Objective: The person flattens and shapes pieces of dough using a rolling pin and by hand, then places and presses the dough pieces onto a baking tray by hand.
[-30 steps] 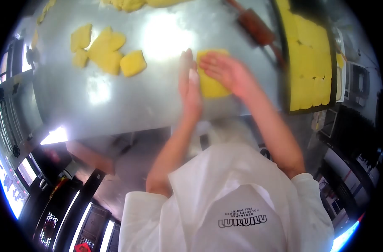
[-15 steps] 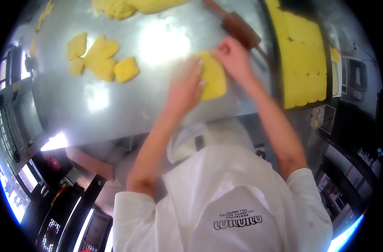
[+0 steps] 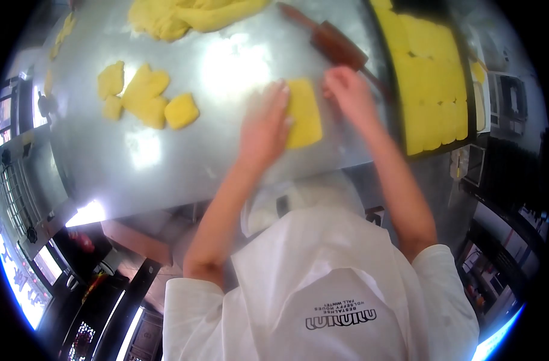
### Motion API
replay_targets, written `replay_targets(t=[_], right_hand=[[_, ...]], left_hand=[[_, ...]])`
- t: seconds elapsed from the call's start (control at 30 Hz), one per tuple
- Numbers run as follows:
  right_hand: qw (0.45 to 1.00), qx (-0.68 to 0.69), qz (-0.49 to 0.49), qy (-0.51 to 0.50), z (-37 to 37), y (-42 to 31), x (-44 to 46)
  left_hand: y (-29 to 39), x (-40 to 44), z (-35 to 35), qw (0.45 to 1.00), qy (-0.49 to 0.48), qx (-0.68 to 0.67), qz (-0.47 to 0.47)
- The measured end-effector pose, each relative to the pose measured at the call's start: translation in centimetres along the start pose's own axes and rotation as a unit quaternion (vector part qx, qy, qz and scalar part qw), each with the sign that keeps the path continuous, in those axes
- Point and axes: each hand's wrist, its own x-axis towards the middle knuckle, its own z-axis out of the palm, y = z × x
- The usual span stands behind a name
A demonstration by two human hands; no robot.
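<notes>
A flat, roughly rectangular sheet of yellow dough (image 3: 304, 114) lies on the metal tabletop in front of me. My left hand (image 3: 263, 123) rests along its left edge, fingers stretched out and touching it. To the right of the sheet, my right hand (image 3: 349, 96) hovers with curled fingers, a small gap away from the dough. Nothing shows in those fingers, though they are slightly blurred. Just beyond my right hand lies a brown rolling pin (image 3: 339, 45), set at a slant.
Several yellow dough pieces (image 3: 145, 96) lie on the left of the metal table (image 3: 184, 162). A big dough lump (image 3: 178, 18) sits at the far side. On the right, a dark-edged tray (image 3: 401, 114) holds rows of flat yellow dough pieces (image 3: 431, 78).
My right hand has come away from the dough sheet's upper right corner, moving right and slightly nearer me. My left hand stays by the left edge. The sheet's outline looks straighter.
</notes>
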Motion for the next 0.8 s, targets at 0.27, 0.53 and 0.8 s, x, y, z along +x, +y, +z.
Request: replay_targets(t=[0.27, 0.53, 0.8], right_hand=[[0.999, -0.035, -0.027, -0.019, 0.1, 0.3, -3.4], [0.992, -0.097, 0.026, -0.076, -0.6, 0.9, -7.0], [0.993, -0.118, -0.006, 0.005, -0.7, 1.2, -7.6]], left_hand=[[1.5, 0.0, 0.7, 0.998, -0.054, -0.003, -0.023], [-3.3, 2.5, -2.7, 0.990, 0.084, -0.081, -0.078], [-1.3, 8.0, -2.6, 0.988, -0.122, 0.021, -0.088]])
